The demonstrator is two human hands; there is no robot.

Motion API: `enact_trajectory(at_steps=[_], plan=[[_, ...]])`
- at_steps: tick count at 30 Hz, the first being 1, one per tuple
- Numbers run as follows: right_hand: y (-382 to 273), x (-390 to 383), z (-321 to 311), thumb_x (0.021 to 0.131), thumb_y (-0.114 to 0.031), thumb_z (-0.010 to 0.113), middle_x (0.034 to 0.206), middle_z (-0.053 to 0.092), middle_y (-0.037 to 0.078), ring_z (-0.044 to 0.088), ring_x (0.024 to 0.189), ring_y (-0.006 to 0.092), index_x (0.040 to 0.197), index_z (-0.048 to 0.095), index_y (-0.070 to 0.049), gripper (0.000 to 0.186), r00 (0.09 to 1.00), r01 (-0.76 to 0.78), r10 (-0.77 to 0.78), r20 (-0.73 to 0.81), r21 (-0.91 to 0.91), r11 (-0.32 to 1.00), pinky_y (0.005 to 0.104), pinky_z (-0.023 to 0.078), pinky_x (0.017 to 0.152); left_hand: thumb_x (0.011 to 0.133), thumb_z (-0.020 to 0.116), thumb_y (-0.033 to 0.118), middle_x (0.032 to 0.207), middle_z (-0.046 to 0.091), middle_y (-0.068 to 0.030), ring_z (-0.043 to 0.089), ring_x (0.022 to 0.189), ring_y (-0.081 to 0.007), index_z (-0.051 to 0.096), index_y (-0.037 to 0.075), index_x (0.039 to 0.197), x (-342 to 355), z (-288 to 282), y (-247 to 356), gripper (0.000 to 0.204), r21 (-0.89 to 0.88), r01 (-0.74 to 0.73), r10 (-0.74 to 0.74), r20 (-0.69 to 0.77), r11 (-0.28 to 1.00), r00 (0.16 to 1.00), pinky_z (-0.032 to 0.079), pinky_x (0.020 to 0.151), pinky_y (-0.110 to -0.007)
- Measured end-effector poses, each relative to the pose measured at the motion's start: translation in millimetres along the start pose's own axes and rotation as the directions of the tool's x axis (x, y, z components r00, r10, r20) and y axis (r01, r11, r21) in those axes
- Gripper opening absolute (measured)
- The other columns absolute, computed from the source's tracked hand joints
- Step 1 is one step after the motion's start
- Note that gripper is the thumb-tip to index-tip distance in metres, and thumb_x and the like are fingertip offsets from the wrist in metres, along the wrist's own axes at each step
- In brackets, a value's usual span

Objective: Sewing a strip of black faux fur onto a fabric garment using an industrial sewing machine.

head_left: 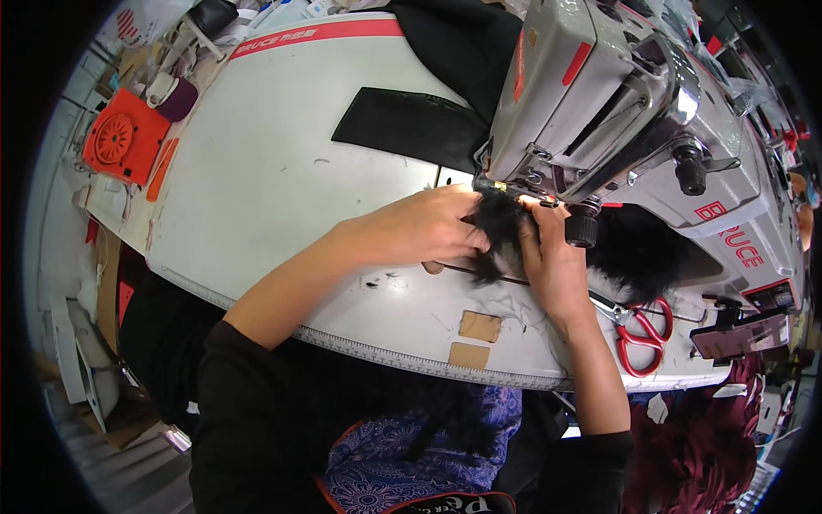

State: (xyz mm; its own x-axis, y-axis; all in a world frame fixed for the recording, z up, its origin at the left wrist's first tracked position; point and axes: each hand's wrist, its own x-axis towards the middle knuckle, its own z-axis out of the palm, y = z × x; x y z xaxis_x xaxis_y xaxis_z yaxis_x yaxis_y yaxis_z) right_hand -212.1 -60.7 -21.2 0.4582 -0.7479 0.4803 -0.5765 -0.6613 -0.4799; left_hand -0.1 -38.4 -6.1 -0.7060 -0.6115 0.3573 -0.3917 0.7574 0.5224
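A strip of black fur (498,224) lies under the needle area of a grey-white sewing machine (548,94). My left hand (437,224) grips the fur from its left side with bent fingers, close to the presser foot. On the other side, my right hand (554,261) pinches the fur, its fingertips just below the lit needle area. The needle and the fingertips are partly hidden by fur and machine parts. More black fur (638,253) bunches under the machine arm, to the right of my right hand.
Red-handled scissors (642,338) lie right of my right forearm. Two tan card pieces (479,325) sit near the table's ruler edge (377,347). Black fabric (407,124) spreads behind the needle. A phone (741,334) stands at right; an orange device (116,137) is far left.
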Motion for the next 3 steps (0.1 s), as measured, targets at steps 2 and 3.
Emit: enact_trajectory(at_steps=[2, 3], plan=[[0.9, -0.5, 0.0, 0.08, -0.008, 0.063, 0.096, 0.058, 0.017, 0.055, 0.089, 0.0337, 0.102, 0.061, -0.003, 0.023, 1.0, 0.004, -0.004, 0.006, 0.01, 1.0, 0.0428, 0.042, 0.079, 0.075, 0.066, 0.012, 0.095, 0.054, -0.0132, 0.052, 0.094, -0.0326, 0.067, 0.003, 0.091, 0.7, 8.0, 3.7, 0.018, -0.019, 0.169, -0.17, -0.064, 0.985, 0.983, 0.042, 0.08, -0.039], [0.8, -0.3, 0.0, 0.081, -0.009, 0.063, 0.096, 0.058, 0.017, 0.055, 0.089, 0.0338, 0.103, 0.061, -0.003, 0.023, 1.0, 0.007, -0.007, 0.009, 0.02, 1.0, 0.043, 0.042, 0.079, 0.075, 0.066, 0.012, 0.095, 0.054, -0.0132, 0.052, 0.094, -0.0326, 0.067, 0.003, 0.091, 0.6, 8.0, 3.9, 0.018, -0.018, 0.17, -0.171, -0.063, 0.985, 0.983, 0.042, 0.08, -0.039]])
